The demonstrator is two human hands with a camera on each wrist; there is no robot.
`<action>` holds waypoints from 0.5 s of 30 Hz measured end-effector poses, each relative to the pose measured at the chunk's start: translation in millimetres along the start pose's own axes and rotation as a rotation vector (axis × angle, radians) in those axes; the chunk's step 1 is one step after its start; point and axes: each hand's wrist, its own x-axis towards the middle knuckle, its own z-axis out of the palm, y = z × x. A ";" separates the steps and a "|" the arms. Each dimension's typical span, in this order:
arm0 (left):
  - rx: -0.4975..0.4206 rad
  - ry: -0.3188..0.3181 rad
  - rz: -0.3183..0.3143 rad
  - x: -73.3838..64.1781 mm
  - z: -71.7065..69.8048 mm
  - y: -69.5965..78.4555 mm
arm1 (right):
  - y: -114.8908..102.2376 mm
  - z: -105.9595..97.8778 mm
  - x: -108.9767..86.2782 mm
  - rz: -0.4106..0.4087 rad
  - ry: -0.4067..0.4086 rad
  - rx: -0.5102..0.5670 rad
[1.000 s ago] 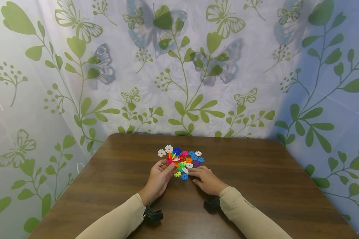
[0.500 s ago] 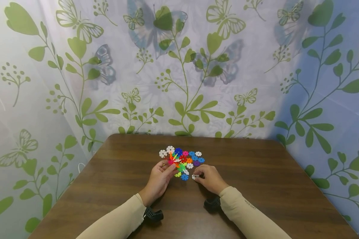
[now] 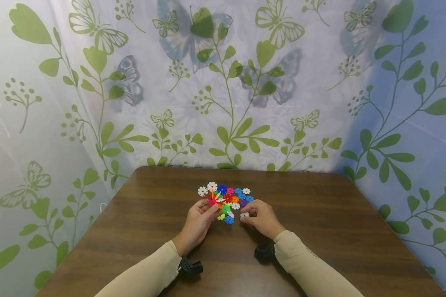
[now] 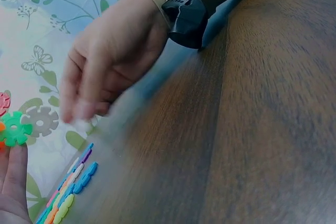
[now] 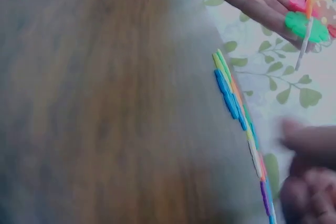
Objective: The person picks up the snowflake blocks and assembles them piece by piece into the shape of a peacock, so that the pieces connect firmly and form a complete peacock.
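Observation:
My left hand holds a small cluster of joined plastic snowflake discs by its edge. Pink, orange, green and white pieces show in it, and a green disc stands out in the right wrist view. Just right of the loose discs, my right hand pinches a white snowflake disc between thumb and fingers. That hand is blurred in the right wrist view, where the white disc is hidden. Between and beyond both hands lie loose discs, including a blue one and a white one.
The brown wooden table carries the disc pile near its middle. Two larger white discs lie at the pile's back left. A black wrist device sits under the left sleeve. Behind the table hangs a leaf-and-butterfly curtain.
My right hand has drawn a white disc rightward out of the pile, then raised it slightly, pinched in the fingers. My left hand stays nearly still with the joined discs.

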 end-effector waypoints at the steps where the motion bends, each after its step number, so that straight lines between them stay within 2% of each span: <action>1: 0.002 0.000 -0.001 0.3 -0.4 -0.1 | -1.0 -0.2 0.7 0.003 0.015 0.048; 4: 0.011 0.004 -0.005 0.4 -0.5 0.1 | -6.0 -0.7 2.4 0.016 0.031 0.211; 7: 0.015 0.005 -0.005 0.6 -0.8 0.4 | -11.6 -1.0 2.7 0.029 -0.004 0.350; 10: 0.022 0.005 -0.004 0.1 -0.6 1.0 | -16.7 -0.4 1.5 0.037 -0.043 0.410; 15: 0.016 -0.001 -0.010 -0.5 -0.9 0.8 | -21.3 2.1 -0.9 0.064 -0.082 0.431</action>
